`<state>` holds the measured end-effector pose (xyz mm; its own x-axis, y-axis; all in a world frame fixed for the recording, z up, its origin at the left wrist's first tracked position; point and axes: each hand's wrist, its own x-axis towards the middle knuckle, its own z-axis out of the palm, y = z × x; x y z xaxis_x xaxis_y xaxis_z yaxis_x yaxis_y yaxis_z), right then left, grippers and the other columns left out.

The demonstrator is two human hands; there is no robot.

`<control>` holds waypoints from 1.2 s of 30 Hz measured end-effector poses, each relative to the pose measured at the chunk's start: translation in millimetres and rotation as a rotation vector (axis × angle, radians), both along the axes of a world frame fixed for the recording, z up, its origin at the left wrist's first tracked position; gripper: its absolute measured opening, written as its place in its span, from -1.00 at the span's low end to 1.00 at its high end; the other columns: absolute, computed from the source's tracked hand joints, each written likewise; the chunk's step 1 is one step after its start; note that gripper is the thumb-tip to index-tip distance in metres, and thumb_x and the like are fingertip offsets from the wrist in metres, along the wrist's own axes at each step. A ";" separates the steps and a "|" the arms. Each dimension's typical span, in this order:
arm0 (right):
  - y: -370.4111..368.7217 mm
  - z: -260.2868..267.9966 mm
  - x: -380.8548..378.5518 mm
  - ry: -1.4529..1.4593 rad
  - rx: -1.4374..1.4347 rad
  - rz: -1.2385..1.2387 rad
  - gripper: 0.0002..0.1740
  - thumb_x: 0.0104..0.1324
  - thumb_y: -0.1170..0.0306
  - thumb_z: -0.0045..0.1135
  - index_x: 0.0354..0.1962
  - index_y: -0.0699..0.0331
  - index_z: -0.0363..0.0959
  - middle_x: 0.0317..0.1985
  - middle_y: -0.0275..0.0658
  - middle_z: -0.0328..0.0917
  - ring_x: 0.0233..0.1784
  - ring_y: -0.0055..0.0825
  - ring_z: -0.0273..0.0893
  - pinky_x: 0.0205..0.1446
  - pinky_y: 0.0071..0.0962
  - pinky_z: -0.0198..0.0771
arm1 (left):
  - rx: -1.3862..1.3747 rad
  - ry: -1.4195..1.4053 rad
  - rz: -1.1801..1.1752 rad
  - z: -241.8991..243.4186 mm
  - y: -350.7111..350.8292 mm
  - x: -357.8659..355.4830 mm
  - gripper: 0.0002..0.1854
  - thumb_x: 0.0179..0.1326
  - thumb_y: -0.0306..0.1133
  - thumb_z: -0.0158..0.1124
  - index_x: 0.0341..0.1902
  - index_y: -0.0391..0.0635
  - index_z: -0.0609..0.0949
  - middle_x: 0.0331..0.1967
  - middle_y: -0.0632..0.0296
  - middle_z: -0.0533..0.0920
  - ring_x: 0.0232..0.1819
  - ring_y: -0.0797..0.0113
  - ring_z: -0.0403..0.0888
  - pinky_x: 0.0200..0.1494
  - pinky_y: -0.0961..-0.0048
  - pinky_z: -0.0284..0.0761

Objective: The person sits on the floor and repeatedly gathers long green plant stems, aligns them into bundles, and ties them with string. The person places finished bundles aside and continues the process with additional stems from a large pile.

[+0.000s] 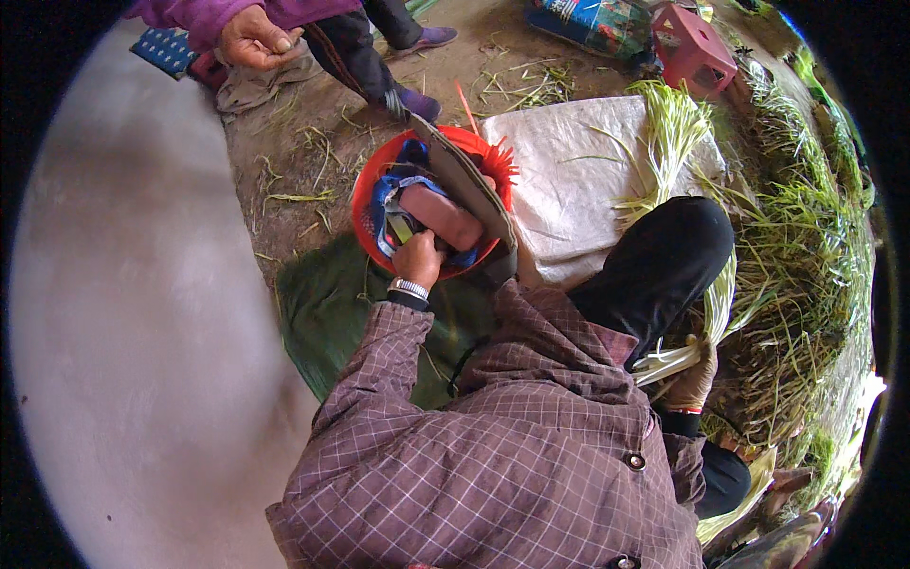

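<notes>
My left hand [418, 259], with a metal-banded watch at the wrist, reaches into a red plastic bucket [364, 229]. Its fingers are curled beside a yellow-green strip [400, 229] and a reddish-brown block [442, 215]; whether they grip anything is hidden. Blue cloth or bag material [384, 192] lies around the block. Across the bucket leans a long, flat grey-brown piece [462, 171]. Low on the right, my gloved right hand [693, 377] grips a bundle of pale leafy stalks [719, 306] beside my bent knee.
Another person's hand [257, 39] and legs are at the top left. A whitish sheet [569, 185] bears more pale stalks [672, 135]. Green plants [796, 284] are heaped along the right. A pink plastic stool [693, 50] stands at the back; a pale wall [142, 284] borders the left.
</notes>
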<state>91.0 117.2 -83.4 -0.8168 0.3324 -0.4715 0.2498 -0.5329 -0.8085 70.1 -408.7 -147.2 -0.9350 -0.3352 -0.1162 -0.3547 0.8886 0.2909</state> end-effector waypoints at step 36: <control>-11.7 4.8 -4.0 0.107 0.105 -0.008 -0.64 0.20 0.20 0.30 -0.13 0.22 0.49 -0.29 -0.33 0.54 -0.21 -0.48 0.49 -0.06 -0.44 0.38 | 2.551 0.752 -0.064 127.6 -54.4 -125.1 -0.40 0.39 -0.03 0.01 0.38 -0.11 0.27 0.40 0.03 0.25 0.43 -0.10 0.14 0.45 -0.10 0.04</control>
